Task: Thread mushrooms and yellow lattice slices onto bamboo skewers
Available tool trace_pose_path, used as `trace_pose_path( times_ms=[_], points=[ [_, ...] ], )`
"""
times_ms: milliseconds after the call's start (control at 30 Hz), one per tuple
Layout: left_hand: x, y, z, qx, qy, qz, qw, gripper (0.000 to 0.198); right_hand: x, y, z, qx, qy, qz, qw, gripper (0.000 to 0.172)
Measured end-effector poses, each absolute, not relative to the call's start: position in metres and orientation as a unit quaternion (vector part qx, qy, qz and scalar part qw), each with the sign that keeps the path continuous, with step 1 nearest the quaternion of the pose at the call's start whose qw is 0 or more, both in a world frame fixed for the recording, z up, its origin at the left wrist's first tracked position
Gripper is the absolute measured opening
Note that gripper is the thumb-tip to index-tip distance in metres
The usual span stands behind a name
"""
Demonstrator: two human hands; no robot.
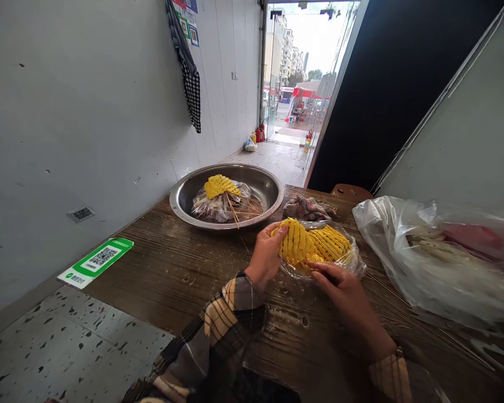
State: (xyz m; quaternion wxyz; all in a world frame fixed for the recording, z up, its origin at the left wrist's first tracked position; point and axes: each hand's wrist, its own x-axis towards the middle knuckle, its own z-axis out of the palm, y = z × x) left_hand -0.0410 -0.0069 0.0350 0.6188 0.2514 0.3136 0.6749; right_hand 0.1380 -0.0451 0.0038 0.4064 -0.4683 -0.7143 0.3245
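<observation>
My left hand [266, 253] is closed on a yellow lattice-cut food slice [294, 242], thumb on its upper left edge. My right hand [338, 280] is pinched at the slice's lower edge, around what looks like a thin wooden skewer [311, 265] that mostly hides behind the fingers. Behind and beside the held slice, more yellow lattice-cut slices [331, 242] lie on a clear plastic bag [353, 258]. Further back, a wide metal basin [177, 197] holds a skewered yellow slice [220, 186], a plastic bag of food and several skewers [250, 208].
A crumpled grey-pink cloth [306, 208] lies behind the slices. To the right sits a large clear plastic bag [453, 257] with pale contents, and long thin sticks [424, 319] lie before it. A green QR-code card [98, 260] rests at the left edge of the wooden table [163, 280].
</observation>
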Motion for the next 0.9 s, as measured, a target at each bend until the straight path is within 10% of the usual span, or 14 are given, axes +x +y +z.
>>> trace_pose_path(
  times_ms=[333, 533, 900],
  points=[
    [-0.049, -0.005, 0.036, 0.262, 0.301, 0.615, 0.680, 0.031, 0.146, -0.047, 0.011, -0.503, -0.671, 0.251, 0.483, 0.027],
    [-0.049, -0.006, 0.038, 0.249, 0.323, 0.602, 0.686, 0.039, 0.153, -0.042, 0.034, -0.506, -0.498, 0.426, 0.561, 0.037],
    [-0.045, -0.010, 0.017, 0.264, 0.291, 0.583, 0.711, 0.033, 0.074, -0.013, 0.102, -0.445, -0.578, 0.489, 0.479, 0.046]
  ],
)
